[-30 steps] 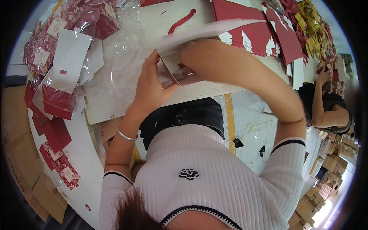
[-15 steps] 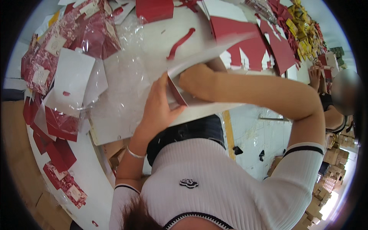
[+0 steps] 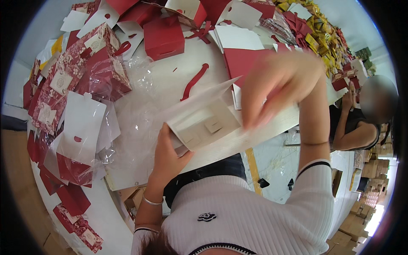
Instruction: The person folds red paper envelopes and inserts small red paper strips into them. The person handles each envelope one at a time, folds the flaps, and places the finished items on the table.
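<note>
My left hand (image 3: 166, 159) is closed on the side wall of a small gift box (image 3: 199, 123). The box stands with its open top toward me, and its white inside shows folded tabs on the bottom. One white flap rises along its far edge. My right hand (image 3: 282, 87) is raised just right of the box, over a stack of flat red box blanks (image 3: 240, 63). Motion smears its fingers, so I cannot make out whether they hold anything. A red ribbon strip (image 3: 195, 83) lies on the white table beyond the box.
Crumpled clear plastic film (image 3: 140, 110) and patterned red boxes (image 3: 61, 80) lie at left. Folded red boxes (image 3: 163, 38) fill the far side. Yellow packets (image 3: 327, 42) pile up at far right, where another person (image 3: 355, 127) sits. Cardboard cartons (image 3: 374, 170) stand behind.
My right hand has come out of the box and moved up and to the right. The box's inside now shows. The whole view has shifted, showing more of the table's far side.
</note>
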Available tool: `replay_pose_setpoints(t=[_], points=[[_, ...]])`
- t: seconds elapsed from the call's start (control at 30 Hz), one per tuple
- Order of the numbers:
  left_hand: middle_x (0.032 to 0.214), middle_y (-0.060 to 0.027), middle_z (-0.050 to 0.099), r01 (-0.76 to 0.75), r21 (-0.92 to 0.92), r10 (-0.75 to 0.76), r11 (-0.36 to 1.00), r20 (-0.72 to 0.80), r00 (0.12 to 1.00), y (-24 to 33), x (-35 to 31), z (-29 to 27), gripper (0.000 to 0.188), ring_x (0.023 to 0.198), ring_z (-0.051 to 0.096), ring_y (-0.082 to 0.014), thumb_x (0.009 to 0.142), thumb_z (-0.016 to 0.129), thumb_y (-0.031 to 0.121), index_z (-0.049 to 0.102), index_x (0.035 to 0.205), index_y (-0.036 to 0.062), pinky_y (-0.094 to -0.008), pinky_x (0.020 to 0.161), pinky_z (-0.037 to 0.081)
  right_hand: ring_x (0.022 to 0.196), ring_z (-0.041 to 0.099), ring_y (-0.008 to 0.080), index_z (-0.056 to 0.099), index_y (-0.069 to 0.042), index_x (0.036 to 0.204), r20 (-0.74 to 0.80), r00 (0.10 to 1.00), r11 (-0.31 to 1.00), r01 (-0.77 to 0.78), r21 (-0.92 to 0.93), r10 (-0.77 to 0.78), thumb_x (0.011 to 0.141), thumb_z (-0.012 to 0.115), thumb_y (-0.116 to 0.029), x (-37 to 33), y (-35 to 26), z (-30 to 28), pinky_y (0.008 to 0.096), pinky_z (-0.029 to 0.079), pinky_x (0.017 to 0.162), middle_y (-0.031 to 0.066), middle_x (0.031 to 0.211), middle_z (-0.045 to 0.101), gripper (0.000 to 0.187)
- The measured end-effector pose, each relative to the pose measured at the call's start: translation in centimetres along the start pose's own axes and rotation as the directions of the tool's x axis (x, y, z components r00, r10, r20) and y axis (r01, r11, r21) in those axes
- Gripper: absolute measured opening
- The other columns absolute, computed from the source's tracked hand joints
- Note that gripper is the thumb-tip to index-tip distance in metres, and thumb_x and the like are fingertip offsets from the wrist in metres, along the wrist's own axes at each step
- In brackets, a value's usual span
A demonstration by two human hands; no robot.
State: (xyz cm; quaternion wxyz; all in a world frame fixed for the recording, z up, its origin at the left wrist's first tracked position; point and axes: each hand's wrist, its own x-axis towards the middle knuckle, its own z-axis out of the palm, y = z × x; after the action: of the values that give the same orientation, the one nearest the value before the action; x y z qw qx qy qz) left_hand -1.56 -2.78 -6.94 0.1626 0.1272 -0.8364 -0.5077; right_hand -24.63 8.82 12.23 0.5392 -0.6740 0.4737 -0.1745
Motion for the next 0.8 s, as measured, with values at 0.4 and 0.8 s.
replay_pose_setpoints(t=[0.4,0.8], points=[[0.124,-0.0153,0.041,-0.462,0.245,0.509,0.852,-0.186,0.841,0.5,1.9,-1.1,0.061,0.115,0.040,-0.0382,0.067,0.069,0.008,0.035,0.117,0.0129,-0.0417,0.094,0.037,0.088,0.056,0.0257,0.063,-0.008,0.092,-0.901,0.416,0.319,-0.843,-0.433,-0.123,0.072,0.054,-0.009,6.3,20.5,-10.2,0.0360,0.045,0.075,0.0103,0.093,0.058,0.022],[0.124,-0.0155,0.040,-0.280,0.373,0.373,0.885,-0.205,0.905,3.7,1.8,-2.8,0.043,0.112,0.044,-0.0249,0.071,0.045,-0.009,0.046,0.113,0.0006,-0.0349,0.087,0.042,0.084,0.059,0.0187,0.058,0.000,0.089,-0.948,0.317,0.587,0.765,0.266,0.015,0.088,0.049,-0.017,1.2,7.6,2.4,0.0309,0.046,0.081,0.0112,0.086,0.062,0.020]])
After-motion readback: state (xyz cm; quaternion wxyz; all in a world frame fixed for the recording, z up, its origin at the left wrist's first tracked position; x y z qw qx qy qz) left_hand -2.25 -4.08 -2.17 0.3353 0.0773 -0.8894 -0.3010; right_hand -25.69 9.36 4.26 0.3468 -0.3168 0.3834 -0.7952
